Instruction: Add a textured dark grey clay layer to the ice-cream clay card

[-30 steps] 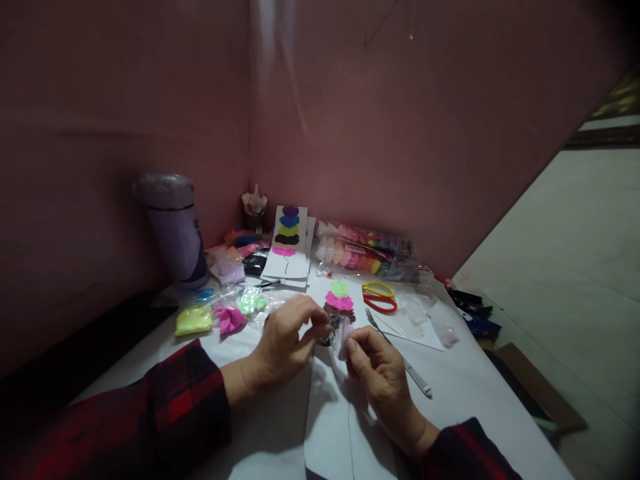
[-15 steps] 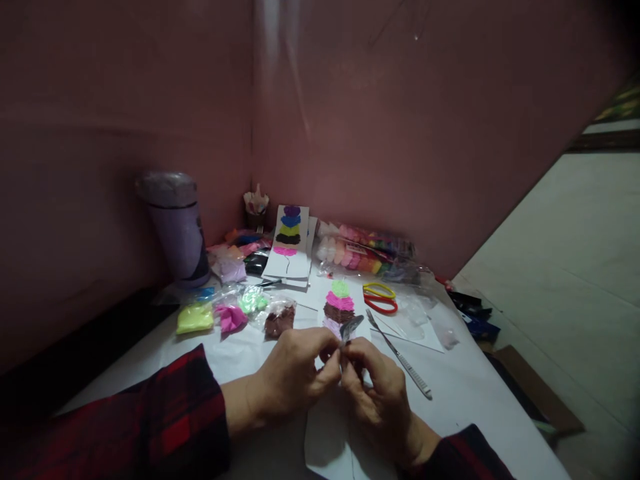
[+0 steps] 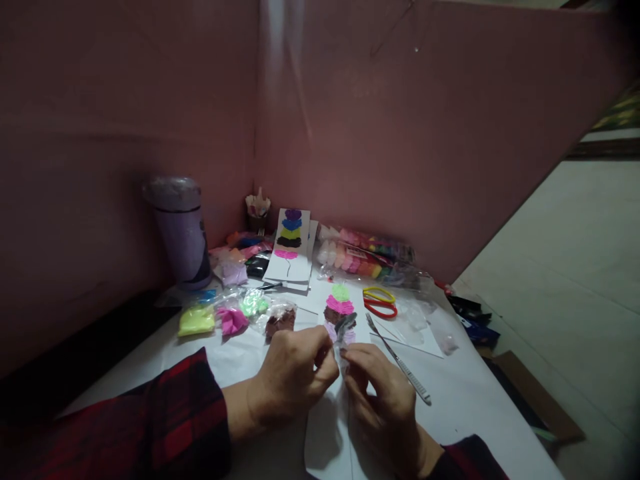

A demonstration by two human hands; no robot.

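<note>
Above a white paper strip (image 3: 324, 443), my two hands meet at a small clear plastic packet with something black in it (image 3: 346, 322). My left hand (image 3: 293, 367) pinches the packet between thumb and forefinger. My right hand (image 3: 385, 393) is curled, its thumb and fingertips at the packet's lower end. Just beyond my fingers, the strip bears layered clay-like patches: green (image 3: 341, 292), bright pink (image 3: 340, 305), brown (image 3: 330, 315) and lilac, partly hidden by the packet. To the right of my right hand lies a metal fork (image 3: 407, 373).
Packets of yellow (image 3: 197, 321), pink (image 3: 233, 321), green (image 3: 254, 303) and brown (image 3: 281, 319) clay lie left. Red-and-yellow-handled scissors (image 3: 380, 303) rest at right. Behind are a card with coloured patches (image 3: 287, 250), bagged clay (image 3: 350, 257) and a purple tumbler (image 3: 180, 240).
The packet has tipped lower and a little left, over the lilac and brown patches. My right hand has shifted slightly right and its fingers have loosened a little. The view has moved slightly.
</note>
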